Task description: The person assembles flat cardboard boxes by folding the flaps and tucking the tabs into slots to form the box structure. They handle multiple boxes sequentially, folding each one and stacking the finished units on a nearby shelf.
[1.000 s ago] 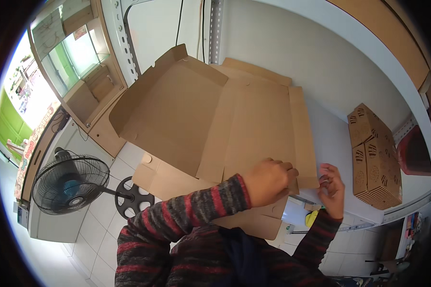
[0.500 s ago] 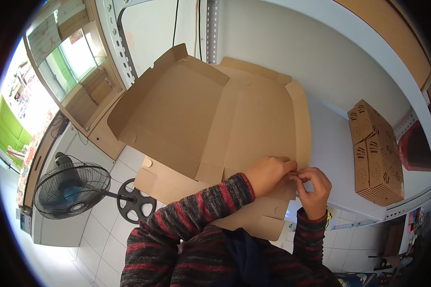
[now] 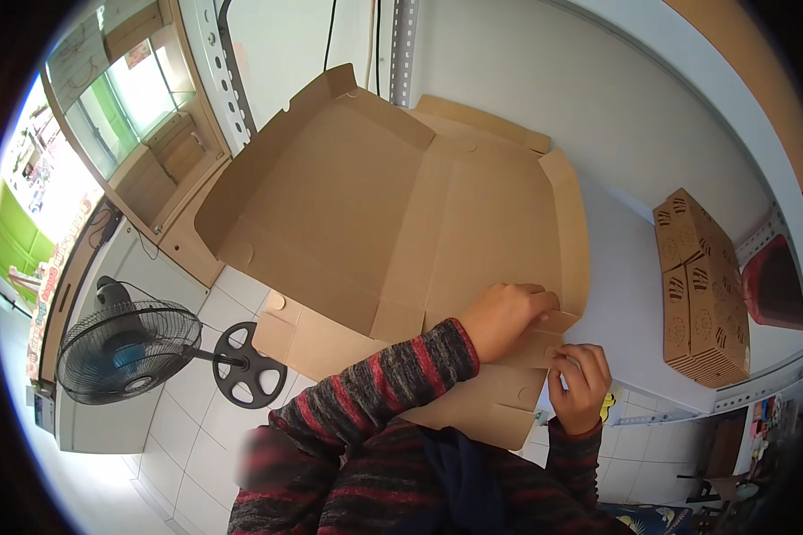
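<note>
Up close, the fingers of the left hand (image 3: 502, 319) curl over a small corner flap (image 3: 558, 323) of a large unfolded cardboard box blank (image 3: 393, 214), pressing it down at the blank's near right corner. The right hand (image 3: 580, 385) sits just beside it, fingertips pinched on the brown edge of the same corner; how tightly it grips cannot be told. Both forearms wear striped knit sleeves (image 3: 375, 392) in red, grey and black.

One blank lies open across the white worktop (image 3: 625, 294), its far left panel tilted upward toward the wall and its near left part hanging past the worktop's front edge. Its side walls stand partly raised along the far and right edges. A second flat brown sheet (image 3: 312, 339) shows beneath it at the near edge.

Toward the worktop's right edge, well apart from the hands, stands one stack of folded brown cartons (image 3: 700, 294) printed with small dark marks; the exact count in the stack cannot be told. Just beyond it sits one red container (image 3: 772, 285), partly cut off by the frame's rim.

On the tiled floor (image 3: 196, 401) to the left stands one black pedestal fan (image 3: 125, 352) with a round spoked base. Behind it runs a wooden-framed window unit (image 3: 143, 116), and a strip of colourful signage (image 3: 58, 267) lines the far left rim, too curved and small to make out.
</note>
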Available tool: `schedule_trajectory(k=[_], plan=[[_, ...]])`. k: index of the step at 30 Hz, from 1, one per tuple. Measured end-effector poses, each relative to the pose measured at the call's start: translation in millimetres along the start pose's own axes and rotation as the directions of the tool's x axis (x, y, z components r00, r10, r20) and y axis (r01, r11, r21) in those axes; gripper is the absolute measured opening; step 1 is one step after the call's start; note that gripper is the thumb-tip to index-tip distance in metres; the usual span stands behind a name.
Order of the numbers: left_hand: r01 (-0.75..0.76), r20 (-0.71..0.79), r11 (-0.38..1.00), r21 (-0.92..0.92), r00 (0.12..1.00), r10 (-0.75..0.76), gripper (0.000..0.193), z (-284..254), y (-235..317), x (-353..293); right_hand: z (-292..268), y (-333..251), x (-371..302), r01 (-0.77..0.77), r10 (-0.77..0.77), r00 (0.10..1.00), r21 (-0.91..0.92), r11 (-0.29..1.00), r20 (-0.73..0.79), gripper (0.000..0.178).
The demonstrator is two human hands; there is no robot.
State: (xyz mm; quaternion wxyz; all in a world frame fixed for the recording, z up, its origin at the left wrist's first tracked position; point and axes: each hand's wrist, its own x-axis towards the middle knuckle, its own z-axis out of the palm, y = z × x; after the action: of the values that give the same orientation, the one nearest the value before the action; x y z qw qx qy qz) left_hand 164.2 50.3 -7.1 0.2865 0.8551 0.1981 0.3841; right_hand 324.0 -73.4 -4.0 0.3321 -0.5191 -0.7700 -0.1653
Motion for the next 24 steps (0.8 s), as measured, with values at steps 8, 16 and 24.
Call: schedule_trajectory(k=[8, 16, 24], plan=[[-0.063, 0.037, 0.998, -0.002, 0.997, 0.063, 0.011, -10, 12, 0, 7, 0, 12, 0.149, -0.191, 0.954, -0.185, 0.971, -0.233, 0.018], [-0.105, 0.02, 0.994, 0.029, 0.994, 0.105, 0.021, -16, 21, -2, 9, -6, 14, 0.123, -0.178, 0.939, -0.194, 0.973, -0.295, 0.018], [-0.116, 0.1, 0.99, 0.077, 0.989, 0.108, 0.028, -15, 22, -3, 9, -8, 13, 0.089, -0.132, 0.945, -0.153, 0.984, -0.298, 0.015]])
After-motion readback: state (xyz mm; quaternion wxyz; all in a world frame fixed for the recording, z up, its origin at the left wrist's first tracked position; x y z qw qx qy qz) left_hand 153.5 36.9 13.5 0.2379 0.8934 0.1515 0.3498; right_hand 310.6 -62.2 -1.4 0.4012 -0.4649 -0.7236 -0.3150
